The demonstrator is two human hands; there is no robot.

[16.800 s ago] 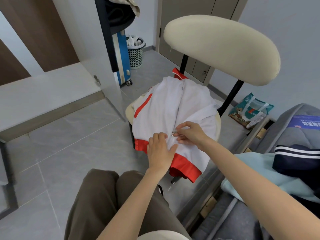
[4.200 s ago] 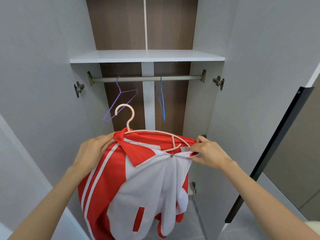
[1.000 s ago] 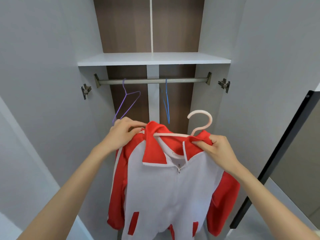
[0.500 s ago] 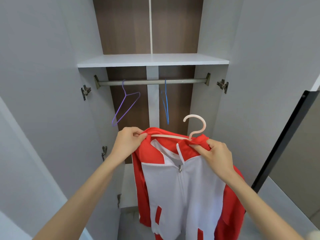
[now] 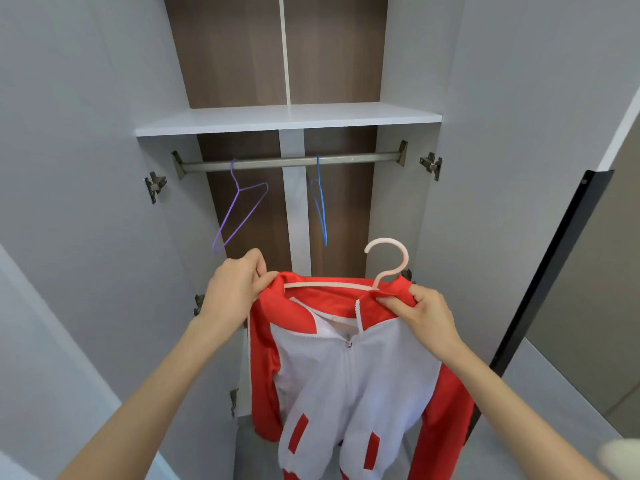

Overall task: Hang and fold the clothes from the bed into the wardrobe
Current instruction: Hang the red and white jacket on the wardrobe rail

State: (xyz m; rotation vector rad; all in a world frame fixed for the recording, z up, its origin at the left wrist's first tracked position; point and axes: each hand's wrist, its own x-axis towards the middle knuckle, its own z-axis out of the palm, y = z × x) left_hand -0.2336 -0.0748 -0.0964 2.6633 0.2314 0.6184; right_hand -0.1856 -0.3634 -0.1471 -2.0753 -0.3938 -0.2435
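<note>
Hook (image 5: 405, 259) under the rail (image 5: 287, 161), jacket (image 5: 346, 375) in both hands

My left hand (image 5: 235, 289) pinches the jacket's shoulder at picture left over the end of the pink hanger (image 5: 329, 284), fingers curled tight. My right hand (image 5: 419, 313) grips the collar just under the hook. The jacket hangs zipped at lower centre, before the open wardrobe (image 5: 415, 64). The hanger's bar runs left to right between my 2 hands, parallel to the rail at upper centre. The hook stands beside my right hand, below the bare rail right of the blue hanger (image 5: 320, 202); I judge the lift goes there
</note>
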